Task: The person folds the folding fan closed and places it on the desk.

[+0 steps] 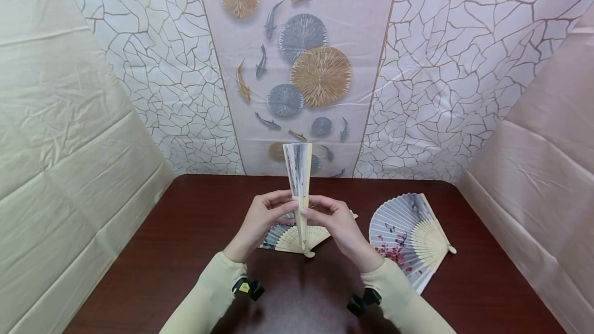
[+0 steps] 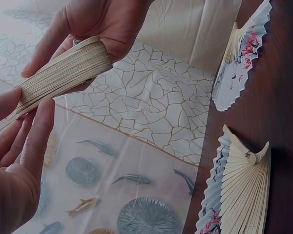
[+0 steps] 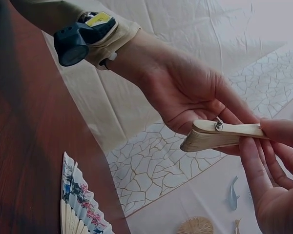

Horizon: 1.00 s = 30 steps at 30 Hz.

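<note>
A nearly folded hand fan (image 1: 297, 169) with a greyish leaf and pale wooden ribs stands upright between both hands, above the table. My left hand (image 1: 261, 219) pinches its ribs from the left side, and my right hand (image 1: 342, 227) pinches them from the right. In the left wrist view the stacked ribs (image 2: 63, 75) lie close together, their rivet end toward the camera. The metal rivet (image 3: 218, 126) shows in the right wrist view. Below the hands, a spread fan (image 1: 292, 239) lies on the table, partly hidden by the held fan and the hands.
To the right, another spread fan (image 1: 408, 238) with red blossoms lies on the dark red table (image 1: 185, 251). A patterned cloth (image 1: 320, 76) hangs behind the table. Pale cloth walls (image 1: 69, 143) flank both sides. Each wrist wears a small black camera (image 3: 72, 46).
</note>
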Motion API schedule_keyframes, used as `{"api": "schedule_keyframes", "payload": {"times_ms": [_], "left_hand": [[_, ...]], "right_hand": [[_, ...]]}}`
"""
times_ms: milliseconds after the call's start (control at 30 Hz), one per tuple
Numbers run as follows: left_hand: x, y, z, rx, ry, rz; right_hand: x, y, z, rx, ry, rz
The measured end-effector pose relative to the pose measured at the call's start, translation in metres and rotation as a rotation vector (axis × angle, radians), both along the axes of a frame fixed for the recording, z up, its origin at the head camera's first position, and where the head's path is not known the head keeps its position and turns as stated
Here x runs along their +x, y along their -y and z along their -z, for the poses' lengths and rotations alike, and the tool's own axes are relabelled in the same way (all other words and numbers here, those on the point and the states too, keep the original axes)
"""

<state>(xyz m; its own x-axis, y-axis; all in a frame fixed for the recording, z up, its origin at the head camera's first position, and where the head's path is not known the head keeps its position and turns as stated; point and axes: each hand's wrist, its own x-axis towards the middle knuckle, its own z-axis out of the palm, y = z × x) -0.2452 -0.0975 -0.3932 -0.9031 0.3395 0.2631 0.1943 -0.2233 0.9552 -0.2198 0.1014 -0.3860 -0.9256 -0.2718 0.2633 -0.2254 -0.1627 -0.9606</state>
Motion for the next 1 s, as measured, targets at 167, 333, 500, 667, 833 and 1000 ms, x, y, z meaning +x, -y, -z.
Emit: {"api": "schedule_keyframes", "payload": {"times_ms": [167, 333, 500, 667, 833, 1000], "left_hand": [[0.0004, -0.0004, 0.001, 0.008, 0.003, -0.007], [0.0011, -0.0002, 0.0017, 0.002, 0.003, -0.018], [0.0019, -0.0002, 0.0021, -0.006, 0.001, -0.028], [0.0021, 0.0003, 0.0017, -0.008, 0.003, -0.031], [0.0021, 0.0002, 0.0008, -0.008, 0.004, -0.035], [0.0023, -0.0005, 0.0008, -0.002, 0.01, -0.04]], "right_hand": [[0.001, 0.0012, -0.0005, 0.009, -0.012, 0.014], [0.002, 0.0026, -0.0002, 0.048, -0.033, 0.043], [0.0013, 0.0032, 0.0024, 0.071, -0.053, 0.065], [0.002, 0.0038, 0.0018, 0.082, -0.063, 0.077], [0.0028, 0.0041, 0.0012, 0.088, -0.079, 0.079], [0.0041, 0.005, 0.0006, 0.098, -0.083, 0.085]]}}
